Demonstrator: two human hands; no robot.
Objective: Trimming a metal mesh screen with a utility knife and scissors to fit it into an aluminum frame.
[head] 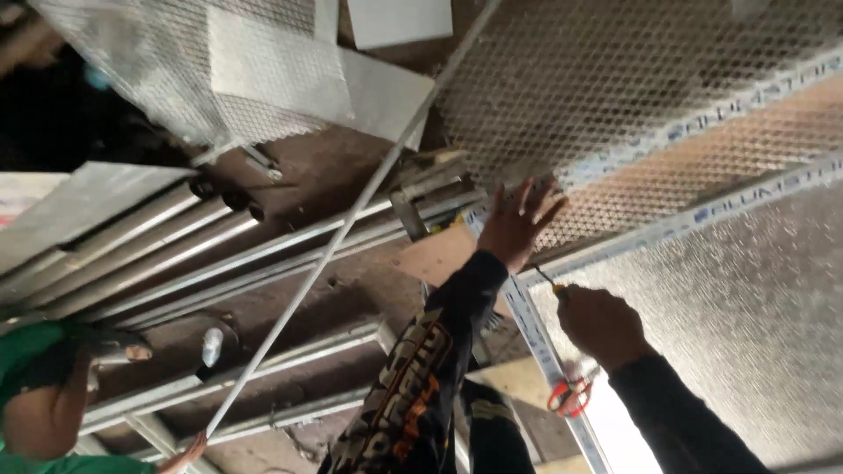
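Head view: left hand (514, 226) fingers spread on mesh panel (632, 105); right hand (601, 325) fingers grip screwdriver (549, 283) below.

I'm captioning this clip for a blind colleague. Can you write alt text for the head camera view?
A left hand presses flat on a mesh panel in a metal frame, while the right hand grips a small tool against the frame. Red scissors lie nearby; another person in green crouches lower left.

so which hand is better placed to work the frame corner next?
Probably right: right hand already grips a thin tool at the frame rail. Left hand lies flat on the mesh panel.
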